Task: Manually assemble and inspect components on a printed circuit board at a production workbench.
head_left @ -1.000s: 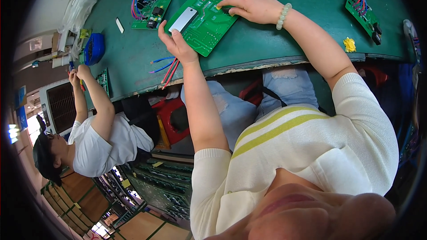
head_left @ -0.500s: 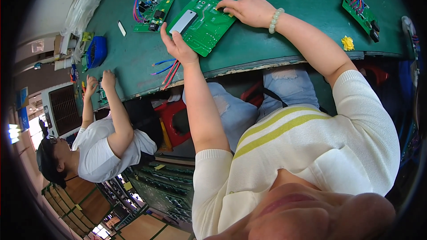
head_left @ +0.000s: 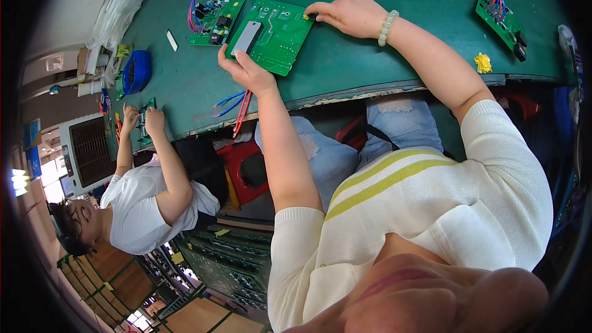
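One co-worker (head_left: 145, 206) sits at far left, both hands at a small board (head_left: 146, 124); a second ago those hands were raised over wires. Above is a blue bin (head_left: 136, 71), then a white strip (head_left: 172, 40) and a parts board (head_left: 217, 23) lying on the table (head_left: 382, 61).

Next, red and blue wires (head_left: 242, 111) hang beside the left hand (head_left: 250, 75), which grasps the held board (head_left: 280, 43) by its lower left side, thumb near a grey bar (head_left: 248, 38). The held board is up between both hands, over the table. It has turned anticlockwise in the last half second, so its upper right corner now meets the right fingertips; I judge that the left hand steadies and angles it for the right.

The right hand (head_left: 354, 15) seems to pinch a black piece (head_left: 312, 17) at that corner; whether the piece is fixed to it I cannot tell. Farther right are a yellow lump (head_left: 483, 63) and, above, a wired board (head_left: 501, 24).

No brand or label is legible; the held board's white markings are too small to read.
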Tool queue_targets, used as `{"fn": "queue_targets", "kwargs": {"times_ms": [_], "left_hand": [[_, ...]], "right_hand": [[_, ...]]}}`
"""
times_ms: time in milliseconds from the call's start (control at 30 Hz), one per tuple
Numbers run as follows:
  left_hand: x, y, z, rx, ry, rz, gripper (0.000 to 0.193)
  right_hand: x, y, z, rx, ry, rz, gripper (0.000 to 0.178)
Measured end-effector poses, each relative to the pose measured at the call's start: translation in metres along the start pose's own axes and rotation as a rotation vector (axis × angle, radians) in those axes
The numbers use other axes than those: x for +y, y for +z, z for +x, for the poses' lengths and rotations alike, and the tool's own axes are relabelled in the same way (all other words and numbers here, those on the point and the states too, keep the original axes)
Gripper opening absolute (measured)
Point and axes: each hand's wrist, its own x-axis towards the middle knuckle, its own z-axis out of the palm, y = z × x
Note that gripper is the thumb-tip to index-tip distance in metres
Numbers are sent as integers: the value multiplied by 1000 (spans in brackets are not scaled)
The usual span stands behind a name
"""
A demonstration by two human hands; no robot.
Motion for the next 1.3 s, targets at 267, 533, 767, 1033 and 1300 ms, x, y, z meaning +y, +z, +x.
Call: {"fn": "queue_targets", "kwargs": {"times_ms": [267, 533, 767, 1033, 1300], "left_hand": [[0, 0, -2, -7, 4, -15, 37], [0, -5, 5, 17, 120, 161, 38], [3, -2, -2, -16, 0, 34, 38], [3, -1, -1, 8, 11, 17, 38], [-1, -3, -1, -9, 31, 52, 38]], "right_hand": [[-7, -8, -4, -125, 36, -24, 28], [-18, -14, 2, -98, 73, -39, 24], [-7, -8, 1, -106, 56, 62, 26], [-15, -8, 0, -95, 103, 24, 27], [8, -3, 10, 289, 221, 306, 27]]}}
